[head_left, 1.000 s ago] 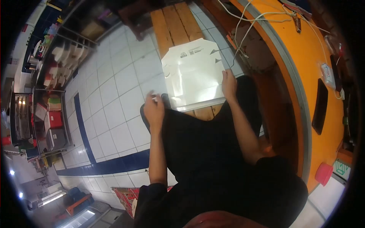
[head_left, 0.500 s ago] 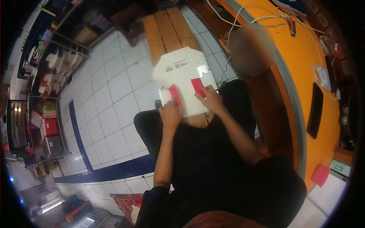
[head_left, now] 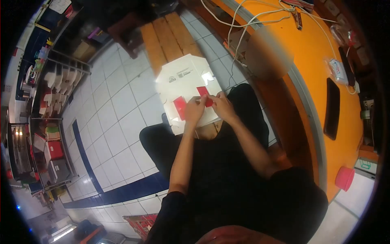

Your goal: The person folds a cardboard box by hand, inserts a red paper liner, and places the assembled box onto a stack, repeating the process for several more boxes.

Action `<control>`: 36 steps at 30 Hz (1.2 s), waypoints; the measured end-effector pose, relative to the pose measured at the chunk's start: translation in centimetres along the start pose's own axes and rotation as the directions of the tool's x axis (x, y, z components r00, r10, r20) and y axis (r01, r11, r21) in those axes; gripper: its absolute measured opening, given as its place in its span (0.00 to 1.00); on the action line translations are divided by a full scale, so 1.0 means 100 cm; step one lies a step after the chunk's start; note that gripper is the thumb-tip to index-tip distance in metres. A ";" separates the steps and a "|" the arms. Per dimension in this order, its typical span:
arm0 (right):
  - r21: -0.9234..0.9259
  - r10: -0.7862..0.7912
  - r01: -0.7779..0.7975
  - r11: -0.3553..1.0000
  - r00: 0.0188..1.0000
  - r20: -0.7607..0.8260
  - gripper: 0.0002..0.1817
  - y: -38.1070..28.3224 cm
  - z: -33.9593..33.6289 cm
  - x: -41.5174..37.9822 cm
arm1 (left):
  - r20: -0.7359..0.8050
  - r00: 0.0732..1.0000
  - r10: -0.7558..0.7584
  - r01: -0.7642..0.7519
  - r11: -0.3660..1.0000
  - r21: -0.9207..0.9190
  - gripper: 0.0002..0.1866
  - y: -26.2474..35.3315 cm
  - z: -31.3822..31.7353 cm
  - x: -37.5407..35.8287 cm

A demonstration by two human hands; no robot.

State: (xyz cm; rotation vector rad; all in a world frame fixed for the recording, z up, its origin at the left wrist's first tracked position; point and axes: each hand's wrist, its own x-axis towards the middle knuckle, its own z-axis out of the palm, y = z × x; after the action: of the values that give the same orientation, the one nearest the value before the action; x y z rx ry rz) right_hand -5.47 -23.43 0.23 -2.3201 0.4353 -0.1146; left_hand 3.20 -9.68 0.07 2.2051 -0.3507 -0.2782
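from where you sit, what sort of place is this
Probably a small shop or its work area, though I can't be certain: the stocked shelving rack, the long orange counter and the white tiled floor all suggest it.

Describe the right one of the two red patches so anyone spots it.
On the slatted wooden bench, toward its near end, lies a white cardboard piece. The right red patch on it is where the left hand and right hand come together. The left red patch sits nearer the cardboard's left edge, with only the left hand beside it.
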 end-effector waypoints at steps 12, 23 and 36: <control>0.651 0.255 -0.110 0.751 0.958 -0.133 0.19 0.023 0.009 -0.028 | 0.316 0.925 -0.213 0.373 0.669 -0.642 0.10 -0.013 0.005 0.020; 0.291 0.016 0.075 0.954 0.954 -0.300 0.10 0.000 0.012 -0.023 | 0.234 0.970 -0.073 0.172 0.884 -0.434 0.12 0.005 0.017 -0.003; 0.387 0.201 -0.069 0.919 0.928 -0.313 0.12 0.010 0.018 -0.012 | -0.387 0.907 -0.164 0.138 0.986 -0.094 0.24 -0.054 -0.130 -0.028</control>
State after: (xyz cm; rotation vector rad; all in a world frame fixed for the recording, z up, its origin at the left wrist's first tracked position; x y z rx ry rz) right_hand -6.49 -22.49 -1.72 -1.8884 0.6897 -0.5030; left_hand 5.53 3.98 3.88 2.1631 0.0519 0.0755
